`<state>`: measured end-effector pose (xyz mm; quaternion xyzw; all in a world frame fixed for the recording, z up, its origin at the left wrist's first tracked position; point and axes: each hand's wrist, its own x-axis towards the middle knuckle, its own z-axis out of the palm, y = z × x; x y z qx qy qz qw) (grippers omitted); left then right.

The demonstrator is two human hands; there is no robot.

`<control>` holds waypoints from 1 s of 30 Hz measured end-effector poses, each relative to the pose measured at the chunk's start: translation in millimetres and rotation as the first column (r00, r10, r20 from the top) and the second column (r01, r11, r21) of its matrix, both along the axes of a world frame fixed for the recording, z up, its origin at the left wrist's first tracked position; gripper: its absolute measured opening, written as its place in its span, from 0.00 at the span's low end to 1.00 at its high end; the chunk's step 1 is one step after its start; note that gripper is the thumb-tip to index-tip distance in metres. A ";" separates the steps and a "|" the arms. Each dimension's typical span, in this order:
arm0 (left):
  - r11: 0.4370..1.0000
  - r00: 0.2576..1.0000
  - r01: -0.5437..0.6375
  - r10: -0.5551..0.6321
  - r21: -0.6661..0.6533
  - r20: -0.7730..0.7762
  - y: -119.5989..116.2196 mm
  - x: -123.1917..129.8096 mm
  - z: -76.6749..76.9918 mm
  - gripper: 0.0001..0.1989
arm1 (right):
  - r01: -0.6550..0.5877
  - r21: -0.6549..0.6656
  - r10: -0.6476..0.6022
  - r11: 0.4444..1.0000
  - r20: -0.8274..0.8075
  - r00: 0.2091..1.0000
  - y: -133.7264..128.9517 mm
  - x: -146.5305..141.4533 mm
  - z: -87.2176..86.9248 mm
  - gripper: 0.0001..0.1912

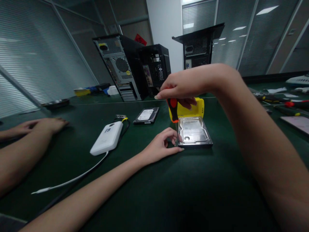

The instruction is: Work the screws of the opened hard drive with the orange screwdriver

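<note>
A red-and-black-handled screwdriver is being gripped, shaft downward, by the curled fingers of the right hand at the left edge of a silver rectangular metal hard drive on the dark green tabletop. The half-curled left hand is being rested at the drive's near left corner; whether anything is being pinched cannot be told.

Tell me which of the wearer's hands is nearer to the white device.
Left. The left hand is to the right of the white device, at the edge of the nearer hard drive; the right hand is farther off, raised, holding a screwdriver.
</note>
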<state>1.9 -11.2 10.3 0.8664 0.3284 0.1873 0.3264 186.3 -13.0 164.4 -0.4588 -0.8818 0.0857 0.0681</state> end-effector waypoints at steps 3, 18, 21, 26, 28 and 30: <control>1.000 1.000 -0.001 0.001 -0.002 0.009 0.8 -0.4 -1.4 0.15 | 0.018 0.027 -0.018 0.999 0.006 1.000 4.3 0.8 -2.1 0.25; 0.999 0.999 -0.028 0.028 0.017 -0.030 2.1 -0.3 -3.0 0.16 | 0.001 0.068 -0.002 0.998 0.019 1.000 6.1 1.8 -2.7 0.26; 0.999 0.999 -0.026 0.027 0.022 -0.031 2.5 -0.2 -3.7 0.16 | -0.050 0.040 0.049 0.998 0.018 0.999 5.0 -0.5 -2.6 0.25; 1.000 1.000 -0.013 0.013 0.020 -0.020 3.4 0.4 -5.0 0.17 | -0.024 0.169 0.016 0.985 0.052 0.999 -4.0 -12.1 -2.3 0.25; 1.000 1.000 -0.020 0.020 0.018 -0.019 3.8 0.5 -5.4 0.17 | -0.044 0.237 0.034 0.970 0.047 0.998 -10.2 -15.4 -1.1 0.26; 1.000 0.999 -0.026 0.026 0.009 -0.026 3.9 0.6 -5.3 0.17 | -0.051 0.233 0.039 0.971 0.057 0.998 -16.1 -16.2 0.9 0.27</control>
